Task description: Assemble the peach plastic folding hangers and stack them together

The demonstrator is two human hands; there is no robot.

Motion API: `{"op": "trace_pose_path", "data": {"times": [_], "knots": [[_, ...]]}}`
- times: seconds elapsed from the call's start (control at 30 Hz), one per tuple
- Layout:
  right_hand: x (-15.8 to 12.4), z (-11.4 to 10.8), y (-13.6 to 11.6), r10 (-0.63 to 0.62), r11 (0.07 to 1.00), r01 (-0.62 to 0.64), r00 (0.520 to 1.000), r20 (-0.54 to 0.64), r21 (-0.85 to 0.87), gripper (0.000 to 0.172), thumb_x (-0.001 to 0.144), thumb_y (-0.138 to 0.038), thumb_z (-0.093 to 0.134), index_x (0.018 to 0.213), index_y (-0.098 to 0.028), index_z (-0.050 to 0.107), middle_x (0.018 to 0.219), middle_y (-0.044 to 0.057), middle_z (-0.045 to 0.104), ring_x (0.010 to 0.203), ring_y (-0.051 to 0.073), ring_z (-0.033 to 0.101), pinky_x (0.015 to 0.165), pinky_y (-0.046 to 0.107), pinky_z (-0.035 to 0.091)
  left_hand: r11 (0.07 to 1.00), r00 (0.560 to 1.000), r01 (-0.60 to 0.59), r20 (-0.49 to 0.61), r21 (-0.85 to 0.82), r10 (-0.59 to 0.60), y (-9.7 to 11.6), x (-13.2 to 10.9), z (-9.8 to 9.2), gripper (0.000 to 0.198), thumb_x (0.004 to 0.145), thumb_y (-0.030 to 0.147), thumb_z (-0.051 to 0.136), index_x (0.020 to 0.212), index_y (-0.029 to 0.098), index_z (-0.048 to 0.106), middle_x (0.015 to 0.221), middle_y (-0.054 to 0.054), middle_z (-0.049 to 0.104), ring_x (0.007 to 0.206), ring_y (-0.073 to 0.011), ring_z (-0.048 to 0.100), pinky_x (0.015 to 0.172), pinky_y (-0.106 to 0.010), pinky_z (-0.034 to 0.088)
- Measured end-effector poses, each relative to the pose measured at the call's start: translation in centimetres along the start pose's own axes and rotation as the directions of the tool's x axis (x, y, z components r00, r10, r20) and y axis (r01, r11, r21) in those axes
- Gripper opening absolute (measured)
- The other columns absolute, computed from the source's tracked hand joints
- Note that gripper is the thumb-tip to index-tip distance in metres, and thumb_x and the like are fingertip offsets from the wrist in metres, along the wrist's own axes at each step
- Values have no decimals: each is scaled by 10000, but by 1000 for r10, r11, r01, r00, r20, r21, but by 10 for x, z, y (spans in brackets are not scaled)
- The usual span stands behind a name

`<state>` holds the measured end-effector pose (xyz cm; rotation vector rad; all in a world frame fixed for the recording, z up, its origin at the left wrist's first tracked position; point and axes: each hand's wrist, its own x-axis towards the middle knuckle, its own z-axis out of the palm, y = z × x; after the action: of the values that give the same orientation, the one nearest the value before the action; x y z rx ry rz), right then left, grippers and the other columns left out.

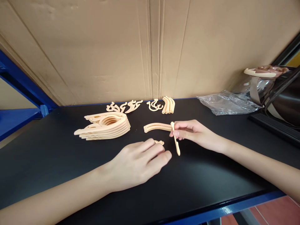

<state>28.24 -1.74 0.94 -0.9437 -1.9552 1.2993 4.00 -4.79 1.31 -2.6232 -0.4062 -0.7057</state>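
Observation:
My right hand [187, 129] pinches a slim beige plastic hanger piece [176, 142] between thumb and fingers, its narrow edge towards me and its lower end pointing down. Behind those fingers is a curved, grooved beige hanger arm [156, 126]; I cannot tell whether the hand touches it. My left hand [142, 159] is low over the table, back up, with curled fingers and mostly hidden fingertips. Just past them shows part of a small beige piece [159, 142]. Whether the left fingers grip it is hidden.
On the black table [211, 187], a stack of beige hanger bodies [105, 128] lies left. Behind are loose hooks [116, 107], more hooks [154, 105] and a pile of curved arms [168, 104]. Crumpled clear plastic [229, 103] lies right. Cardboard [117, 50] walls the back.

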Motion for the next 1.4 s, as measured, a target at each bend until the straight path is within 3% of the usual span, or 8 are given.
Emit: {"op": "trace_pose_path", "data": {"times": [0.23,0.5,0.6,0.73,0.9,1.1,1.3,1.4], "knots": [[5,-13,11,6,998,-12,994,-106,-54,207,882,-369,605,776,-193,629,727,-33,511,703,114,455,676,263,369,983,977,140,144,122,-157,-3,-7,11,332,894,110,518,1218,155,577,1061,-57,654,891,-188,618,683,-301,488],[5,-12,11,8,995,-20,992,-124,-98,193,851,-383,635,809,-196,661,763,-23,574,718,120,504,676,269,382,945,943,233,183,230,-277,0,-7,11,254,919,106,494,1129,152,628,962,-41,680,783,-185,646,613,-310,463],[6,-12,11,15,994,-34,985,-174,-102,250,816,-407,670,977,-215,662,801,-14,603,737,132,545,711,286,425,926,932,238,200,293,-303,-1,-8,11,253,898,81,499,1102,137,637,942,-55,682,784,-209,645,627,-330,448],[6,-13,11,-21,998,6,977,-213,-70,511,822,-376,672,1291,-275,497,777,-36,596,742,135,567,749,304,454,903,912,277,205,327,-355,-3,-7,10,208,889,74,478,982,135,653,891,-55,679,799,-238,635,668,-365,432],[6,-14,11,-53,993,30,977,-205,-114,274,877,-413,586,1054,-236,696,820,-1,611,709,122,530,708,303,443,889,903,315,183,333,-389,-4,-5,10,182,900,142,478,940,140,655,908,-63,685,839,-260,623,667,-384,405],[8,-17,13,-8,1000,6,962,-274,-9,271,824,-427,657,994,-228,724,806,12,639,698,126,533,678,303,433,922,924,319,143,220,-354,-7,-8,17,405,938,373,489,1185,77,613,1141,-124,668,1049,-292,582,825,-408,416],[9,-18,15,63,993,-24,935,-350,114,305,783,-431,705,996,-216,733,831,33,676,744,138,559,695,297,423,921,910,348,175,176,-377,-8,-10,19,451,940,420,498,1195,65,607,1154,-128,670,1060,-296,578,847,-420,410],[10,-19,15,86,983,-18,927,-366,185,283,831,-415,652,1000,-206,741,845,39,683,757,132,561,695,283,422,946,927,304,194,108,-320,-8,-9,17,443,949,424,490,1203,77,597,1200,-124,649,1068,-281,571,863,-411,412]]}}
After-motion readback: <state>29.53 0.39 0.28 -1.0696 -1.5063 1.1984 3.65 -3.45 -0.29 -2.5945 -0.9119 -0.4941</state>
